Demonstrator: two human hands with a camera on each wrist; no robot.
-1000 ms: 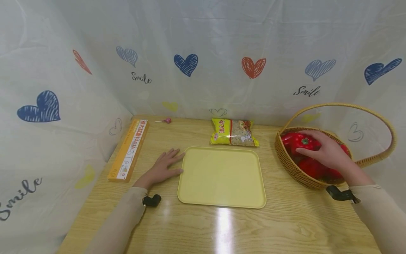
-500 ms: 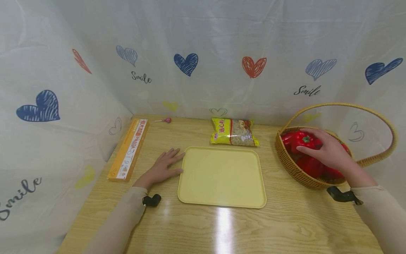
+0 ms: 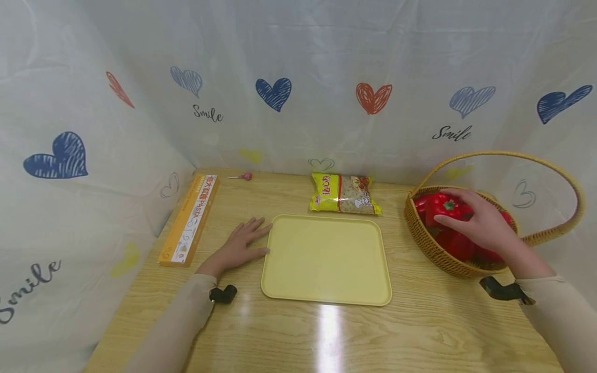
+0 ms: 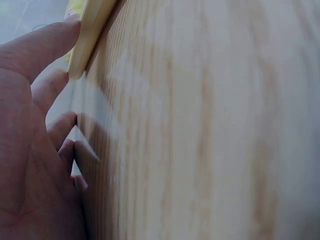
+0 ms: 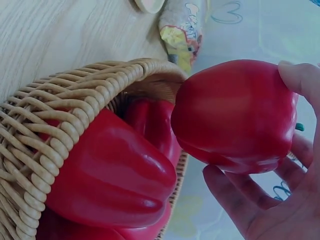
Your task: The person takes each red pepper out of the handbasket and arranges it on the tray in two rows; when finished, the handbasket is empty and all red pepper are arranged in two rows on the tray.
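In the head view my right hand (image 3: 487, 220) is over the wicker basket (image 3: 431, 254), gripping a red bell pepper (image 3: 440, 206) by its stem end. The right wrist view shows this bell pepper (image 5: 235, 115) between the thumb and the fingers, above other red bell peppers (image 5: 115, 175) lying in the basket. My left hand (image 3: 239, 246) rests on the table with fingers spread, left of a pale yellow tray (image 3: 326, 261). Seen from the left wrist, the thumb and a finger of this hand (image 4: 35, 130) touch the tray's edge (image 4: 90, 37).
Behind the tray lies a yellow food packet (image 3: 345, 194). A long orange pasta box (image 3: 188, 220) is at the left edge of the table, with a lollipop (image 3: 246, 176) near its far end. The basket's tall handle (image 3: 508, 154) arches above the right side. A printed curtain (image 3: 322, 52) hangs behind.
The right hand and the pepper it holds have shifted only very slightly above the basket. My left hand and the tray have stayed in place.
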